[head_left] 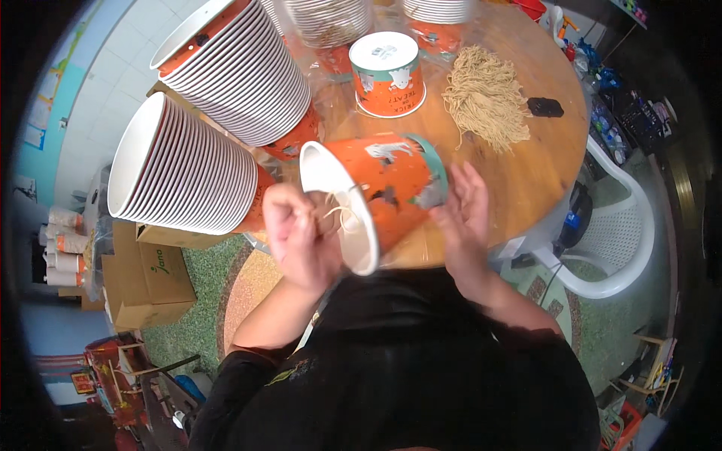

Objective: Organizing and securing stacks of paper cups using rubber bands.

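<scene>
An orange paper bucket point(391, 180) with a white rim and a green band at its base lies tilted on its side in front of me, its mouth turned left. My right hand point(468, 222) supports it at the base, fingers slightly curved against the side. At the mouth, my left hand point(297, 233) pinches a thin beige string point(344, 212), which loops over the white inside near the rim. Slight blur covers both hands. Behind, another orange bucket point(389, 75) stands upside down on the round wooden table point(553, 161).
A loose heap of beige strings point(489, 98) lies at the back right beside a flat black object point(545, 107). Tall nested bucket stacks point(180, 169) lean at the left. A cardboard box point(150, 278) sits on the floor; a white plastic chair point(613, 233) stands at right.
</scene>
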A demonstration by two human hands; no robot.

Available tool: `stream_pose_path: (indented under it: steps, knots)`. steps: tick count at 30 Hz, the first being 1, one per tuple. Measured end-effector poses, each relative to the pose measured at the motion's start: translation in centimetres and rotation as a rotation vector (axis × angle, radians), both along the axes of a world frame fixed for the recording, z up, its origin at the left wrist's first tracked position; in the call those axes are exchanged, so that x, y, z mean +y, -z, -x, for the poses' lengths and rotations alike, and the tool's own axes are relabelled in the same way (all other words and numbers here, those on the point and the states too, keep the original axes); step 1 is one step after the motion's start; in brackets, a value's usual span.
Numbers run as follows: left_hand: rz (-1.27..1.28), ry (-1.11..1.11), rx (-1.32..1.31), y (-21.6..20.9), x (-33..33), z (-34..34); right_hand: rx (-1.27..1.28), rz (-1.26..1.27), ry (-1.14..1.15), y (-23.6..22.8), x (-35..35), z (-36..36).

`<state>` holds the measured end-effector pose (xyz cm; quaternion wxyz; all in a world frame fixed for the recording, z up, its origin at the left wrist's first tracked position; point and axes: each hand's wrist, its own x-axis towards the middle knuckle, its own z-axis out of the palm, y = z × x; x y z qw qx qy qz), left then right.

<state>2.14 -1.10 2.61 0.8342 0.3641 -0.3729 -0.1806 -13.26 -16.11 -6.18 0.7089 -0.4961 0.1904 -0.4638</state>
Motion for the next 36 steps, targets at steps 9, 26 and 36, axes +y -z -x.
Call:
stream_pose_path:
  steps: [9,26,36]
  knots:
    - [0.141,0.462,-0.256,-3.3,2.8,1.8,-0.29,-0.717,-0.995,-1.4,0.9,0.9]
    - [-0.261,0.217,0.574,5.4,-7.9,-2.7,0.421,0.895,0.57,-11.6,-12.4,-6.7]
    - [-0.256,0.221,0.662,8.4,-13.2,-7.4,0.65,1.14,0.428,-11.4,-18.0,-19.4]
